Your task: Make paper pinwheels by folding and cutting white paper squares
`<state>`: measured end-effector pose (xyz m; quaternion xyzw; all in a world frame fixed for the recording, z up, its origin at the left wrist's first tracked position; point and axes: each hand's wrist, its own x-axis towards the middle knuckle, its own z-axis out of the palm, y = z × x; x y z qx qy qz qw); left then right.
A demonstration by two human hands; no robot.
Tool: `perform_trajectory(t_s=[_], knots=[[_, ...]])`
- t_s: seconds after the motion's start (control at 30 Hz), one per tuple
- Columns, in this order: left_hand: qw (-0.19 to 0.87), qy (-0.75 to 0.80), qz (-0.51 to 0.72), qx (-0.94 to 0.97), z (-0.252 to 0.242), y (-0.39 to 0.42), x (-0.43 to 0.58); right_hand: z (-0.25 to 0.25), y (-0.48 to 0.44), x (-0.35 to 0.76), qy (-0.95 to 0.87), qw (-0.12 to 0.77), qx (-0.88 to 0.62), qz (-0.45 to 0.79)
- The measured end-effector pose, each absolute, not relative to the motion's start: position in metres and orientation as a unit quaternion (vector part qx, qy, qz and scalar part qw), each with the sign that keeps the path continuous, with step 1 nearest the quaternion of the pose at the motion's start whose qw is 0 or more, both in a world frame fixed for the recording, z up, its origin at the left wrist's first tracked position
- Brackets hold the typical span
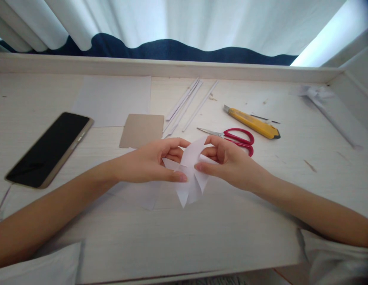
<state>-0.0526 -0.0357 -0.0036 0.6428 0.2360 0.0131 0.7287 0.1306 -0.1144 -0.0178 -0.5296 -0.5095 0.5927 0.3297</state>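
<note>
A folded piece of white paper [192, 180] is held over the middle of the pale wooden desk [201, 237]. My left hand [149, 161] pinches its left side, thumb below and fingers curled on top. My right hand [231, 160] pinches its right side, thumb pressed against the fold. The paper's pointed flaps hang down toward me between the two hands. Another flat white sheet [142, 196] lies on the desk under my left wrist.
A black phone [50, 148] lies at left. A brown card [141, 130] and a white sheet [114, 99] sit behind my hands, with thin paper strips [186, 103]. Red-handled scissors [235, 137] and a yellow utility knife [251, 122] lie at right. A crumpled paper roll [332, 109] rests far right.
</note>
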Motion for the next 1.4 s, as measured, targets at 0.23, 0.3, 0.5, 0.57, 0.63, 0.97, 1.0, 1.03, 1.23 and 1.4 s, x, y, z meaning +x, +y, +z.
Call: perform_trajectory(t_s=[0.23,0.3,0.5,0.57,0.63,0.97,1.0,1.03,1.23,1.4], knots=[[0.762,0.223,-0.048,0.606,0.008,-0.018,-0.064,-0.016,-0.113,0.131,-0.509,0.329,-0.532,0.592],[0.756,0.224,-0.051,0.613,0.005,-0.017,-0.064,-0.017,-0.113,0.131,-0.510,0.329,-0.529,0.594],[0.730,0.269,0.005,0.628,-0.010,-0.023,-0.055,-0.018,-0.114,0.131,-0.511,0.324,-0.526,0.598],[0.728,0.278,0.011,0.627,-0.013,-0.026,-0.053,-0.018,-0.115,0.130,-0.513,0.326,-0.525,0.595],[0.720,0.286,0.018,0.632,-0.016,-0.030,-0.051,-0.018,-0.115,0.130,-0.511,0.329,-0.525,0.596],[0.672,0.295,0.042,0.677,-0.019,-0.042,-0.049,-0.019,-0.115,0.130,-0.502,0.334,-0.526,0.599],[0.665,0.293,0.043,0.685,-0.019,-0.043,-0.049,-0.019,-0.116,0.130,-0.503,0.335,-0.526,0.599],[0.656,0.291,0.046,0.695,-0.018,-0.044,-0.049,-0.019,-0.116,0.130,-0.504,0.335,-0.525,0.599],[0.581,0.288,0.076,0.757,-0.016,-0.051,-0.048,-0.019,-0.116,0.128,-0.509,0.331,-0.527,0.595],[0.586,0.302,0.079,0.748,-0.015,-0.052,-0.047,-0.017,-0.117,0.127,-0.507,0.337,-0.523,0.596]])
